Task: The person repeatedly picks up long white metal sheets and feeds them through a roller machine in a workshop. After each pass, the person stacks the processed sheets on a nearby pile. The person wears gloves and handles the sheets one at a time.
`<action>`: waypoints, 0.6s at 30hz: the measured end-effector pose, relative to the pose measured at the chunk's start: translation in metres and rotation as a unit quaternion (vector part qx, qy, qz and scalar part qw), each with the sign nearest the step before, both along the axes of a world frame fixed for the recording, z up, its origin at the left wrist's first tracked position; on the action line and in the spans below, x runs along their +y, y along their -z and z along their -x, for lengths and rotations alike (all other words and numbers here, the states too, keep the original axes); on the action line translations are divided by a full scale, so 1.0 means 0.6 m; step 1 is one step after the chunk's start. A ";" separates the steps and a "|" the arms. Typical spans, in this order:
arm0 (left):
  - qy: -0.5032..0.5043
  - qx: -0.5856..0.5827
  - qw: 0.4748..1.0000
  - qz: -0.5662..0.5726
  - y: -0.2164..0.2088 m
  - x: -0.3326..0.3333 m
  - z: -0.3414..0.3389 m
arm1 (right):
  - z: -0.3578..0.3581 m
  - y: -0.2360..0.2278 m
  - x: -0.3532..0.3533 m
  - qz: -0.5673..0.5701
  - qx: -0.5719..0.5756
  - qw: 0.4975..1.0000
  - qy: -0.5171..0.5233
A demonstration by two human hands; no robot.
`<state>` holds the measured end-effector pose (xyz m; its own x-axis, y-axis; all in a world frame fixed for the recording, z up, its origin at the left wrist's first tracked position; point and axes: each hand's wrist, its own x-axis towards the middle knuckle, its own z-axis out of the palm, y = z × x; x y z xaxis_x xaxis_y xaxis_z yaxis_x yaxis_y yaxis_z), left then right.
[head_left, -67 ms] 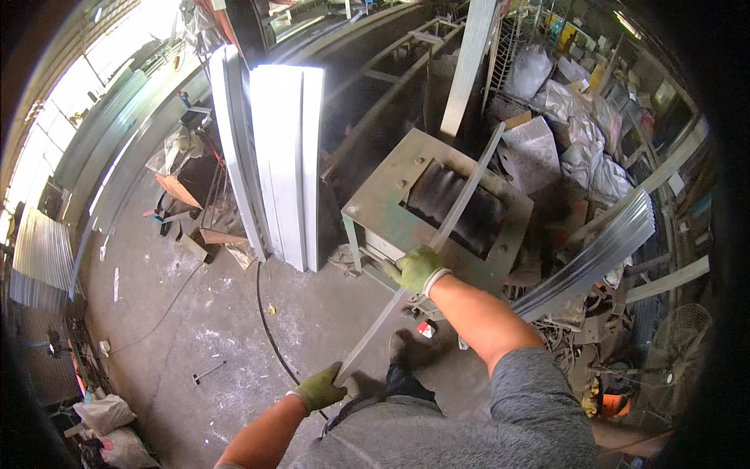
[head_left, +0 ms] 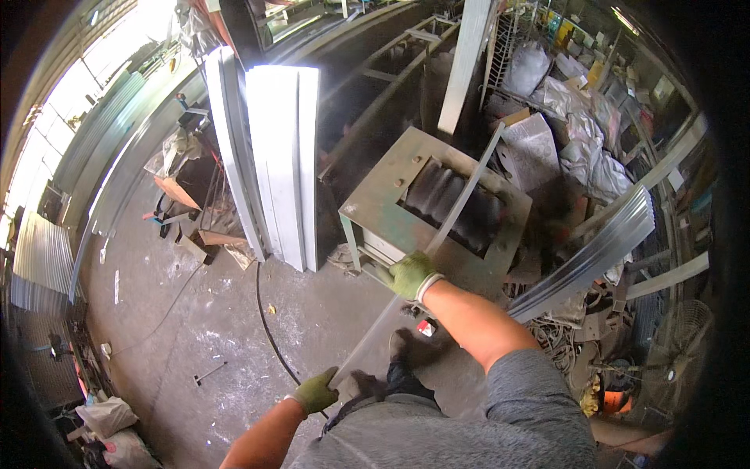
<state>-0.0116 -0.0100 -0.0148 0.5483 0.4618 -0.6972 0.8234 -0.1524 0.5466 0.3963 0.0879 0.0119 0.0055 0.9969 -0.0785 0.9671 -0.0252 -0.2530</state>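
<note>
A long, narrow, pale metal strip (head_left: 467, 187) slants from near my waist up across a box-shaped metal machine (head_left: 375, 191). My left hand (head_left: 316, 392), in a green glove, is closed round the strip's near end. Farther along, my right hand (head_left: 412, 276), gloved alike, grips the strip beside the machine's near edge; some of its fingers are hidden. The strip's far part passes above a dark, ridged surface (head_left: 437, 199) in the machine's top opening. Whether it touches there, I cannot tell.
Tall pale metal profiles (head_left: 285, 164) stand left of the machine. Bent ribbed metal sheets (head_left: 601, 250) and a fan (head_left: 687, 328) are at the right. A black cable (head_left: 269, 344) and a small T-shaped tool (head_left: 209, 374) lie on the floor. Behind the machine is a worn carton (head_left: 531, 152).
Both hands and the strip sit very slightly lower and farther left, and the whole view has shifted a little. The ridges in the machine's opening look different. Both grips stay the same.
</note>
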 end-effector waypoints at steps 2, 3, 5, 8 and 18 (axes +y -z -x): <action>-0.017 0.013 1.000 -0.015 0.005 -0.029 0.042 | 0.041 0.012 -0.017 -0.023 0.006 1.000 -0.020; -0.024 0.037 0.999 -0.015 0.008 -0.033 0.058 | 0.067 0.017 -0.022 -0.022 0.003 0.999 -0.029; -0.037 0.023 0.999 -0.006 0.005 -0.073 0.091 | 0.107 0.020 -0.056 -0.025 0.002 0.998 -0.054; -0.059 -0.021 0.998 -0.002 0.009 -0.114 0.149 | 0.168 0.022 -0.090 0.033 0.007 0.997 -0.073; -0.183 -0.078 0.972 0.122 0.096 -0.244 0.412 | 0.415 0.060 -0.195 0.070 0.086 0.987 -0.113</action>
